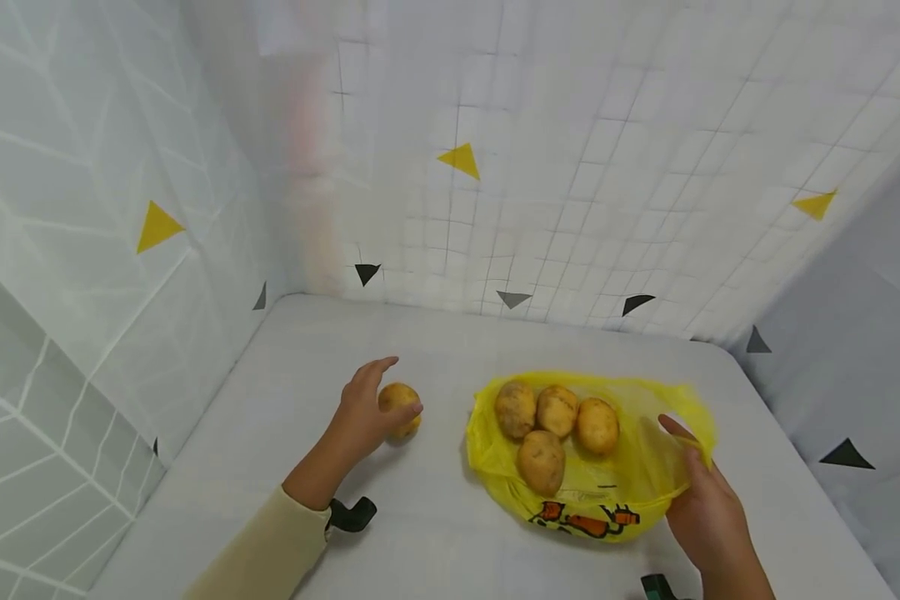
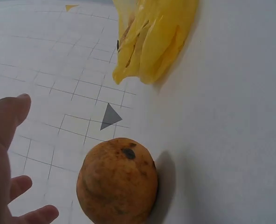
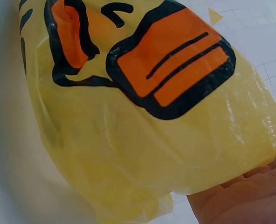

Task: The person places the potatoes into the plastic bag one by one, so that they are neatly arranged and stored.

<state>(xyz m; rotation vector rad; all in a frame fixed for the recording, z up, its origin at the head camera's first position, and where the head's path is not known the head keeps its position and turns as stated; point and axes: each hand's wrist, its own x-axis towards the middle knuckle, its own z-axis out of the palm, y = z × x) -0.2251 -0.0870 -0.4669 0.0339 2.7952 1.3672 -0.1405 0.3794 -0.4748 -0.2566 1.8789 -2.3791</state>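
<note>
A single potato [image 1: 401,412] with dark spots sits on the white table, left of the bag. My left hand [image 1: 367,408] is around it with thumb and fingers spread; in the left wrist view, a gap shows between the fingers [image 2: 7,119] and the potato. Several potatoes [image 1: 542,463] lie together inside a thin yellow plastic bag [image 1: 607,512] with orange and black print, its mouth spread wide. At the bag's right side my right hand [image 1: 708,508] holds the rim between thumb and fingers, the fingers partly hidden by the plastic.
The white table [image 1: 427,533] runs back to a grid-patterned wall [image 1: 540,208] with yellow, black and grey triangles. Similar patterned sheets close in the left and right sides. Black wrist-mounted pieces [image 1: 352,515] stick out by both wrists.
</note>
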